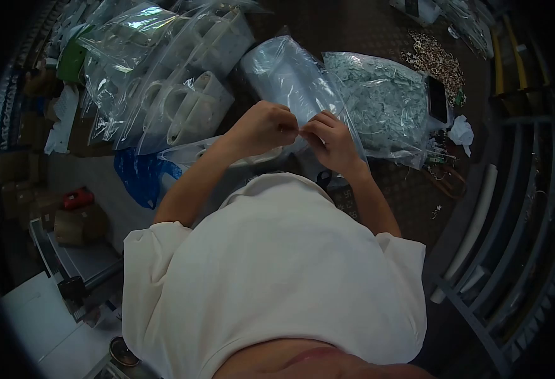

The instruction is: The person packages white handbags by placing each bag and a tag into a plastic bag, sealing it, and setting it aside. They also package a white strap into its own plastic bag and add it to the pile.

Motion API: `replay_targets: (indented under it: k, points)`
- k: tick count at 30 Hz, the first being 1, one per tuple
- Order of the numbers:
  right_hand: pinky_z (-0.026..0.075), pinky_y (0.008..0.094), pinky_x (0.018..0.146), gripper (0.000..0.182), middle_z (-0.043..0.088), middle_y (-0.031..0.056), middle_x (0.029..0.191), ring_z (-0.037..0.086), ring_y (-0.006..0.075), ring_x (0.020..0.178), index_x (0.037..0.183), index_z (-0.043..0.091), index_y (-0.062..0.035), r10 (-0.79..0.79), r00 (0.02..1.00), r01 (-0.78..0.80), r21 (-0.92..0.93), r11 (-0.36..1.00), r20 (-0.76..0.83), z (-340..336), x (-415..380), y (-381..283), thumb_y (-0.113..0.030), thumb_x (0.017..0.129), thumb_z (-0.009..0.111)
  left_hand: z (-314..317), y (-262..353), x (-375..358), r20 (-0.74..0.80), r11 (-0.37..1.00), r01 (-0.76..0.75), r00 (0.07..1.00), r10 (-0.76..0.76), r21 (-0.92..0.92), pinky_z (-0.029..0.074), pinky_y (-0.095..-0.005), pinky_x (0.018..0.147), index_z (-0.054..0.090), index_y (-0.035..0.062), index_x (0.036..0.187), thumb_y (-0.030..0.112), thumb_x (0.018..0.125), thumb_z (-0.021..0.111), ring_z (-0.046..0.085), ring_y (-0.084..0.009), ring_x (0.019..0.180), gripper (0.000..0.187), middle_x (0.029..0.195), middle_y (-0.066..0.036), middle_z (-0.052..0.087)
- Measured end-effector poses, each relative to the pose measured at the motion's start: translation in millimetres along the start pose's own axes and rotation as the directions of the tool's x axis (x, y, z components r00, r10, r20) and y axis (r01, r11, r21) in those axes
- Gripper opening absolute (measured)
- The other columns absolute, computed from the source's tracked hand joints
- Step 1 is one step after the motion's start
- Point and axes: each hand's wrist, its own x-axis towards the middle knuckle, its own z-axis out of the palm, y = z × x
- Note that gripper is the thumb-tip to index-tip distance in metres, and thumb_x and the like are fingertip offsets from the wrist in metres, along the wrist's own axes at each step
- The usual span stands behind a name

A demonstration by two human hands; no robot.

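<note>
Closest to the camera, a pale shirt (pixel 277 265) covers the person's chest, and both bare arms reach over the dark counter (pixel 404 189). Between the hands, near the middle of the counter's near edge, the fingertips meet: the left hand (pixel 265 128) has its grip pinched closed, and the right hand (pixel 331 139) has its own drawn together just beside it. Anything caught there is too small to make out. Just beyond them lies clear plastic sheeting (pixel 283 72). Right of that sits a clear bag of small pale pieces (pixel 378 104), then a black phone (pixel 437 99), with crumpled white paper (pixel 460 133) towards the right edge and a loose heap of small pieces (pixel 440 63) farther back. Clear bags holding white parts (pixel 186 104) crowd the left side, near a blue plastic bag (pixel 139 178).
</note>
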Motion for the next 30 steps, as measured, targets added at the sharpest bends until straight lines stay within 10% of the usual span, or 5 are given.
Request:
replay_targets:
  k: [27, 30]
  points:
    - [0.043, 0.0292, 0.063, 0.007, 0.059, 0.0080, 0.072, 0.054, 0.0220, 0.068, 0.073, 0.058, -0.0005, 0.112, 0.991, -0.116, -0.045, 0.992, -0.074, -6, 18, 20, 0.004, 0.069, 0.062, -56, -71, -193, -0.481, 0.914, 0.350, 0.849, -0.217, 0.206, 0.046, -0.0296, 0.057, 0.058, 0.0010, 0.075, 0.002, 0.072, 0.063, 0.054, -0.0214, 0.064, 0.006, 0.072, -0.008, 0.054]
    - [0.043, 0.0299, 0.064, 0.007, 0.060, 0.0080, 0.072, 0.054, 0.0224, 0.069, 0.074, 0.058, -0.0004, 0.108, 0.992, -0.112, -0.054, 0.992, -0.069, -5, 16, 19, 0.003, 0.070, 0.062, -48, -83, -191, -0.512, 0.829, 0.250, 0.858, 0.050, 0.500, 0.043, -0.0342, 0.062, 0.054, 0.0019, 0.076, 0.003, 0.073, 0.060, 0.050, -0.0262, 0.067, 0.007, 0.073, -0.008, 0.052]
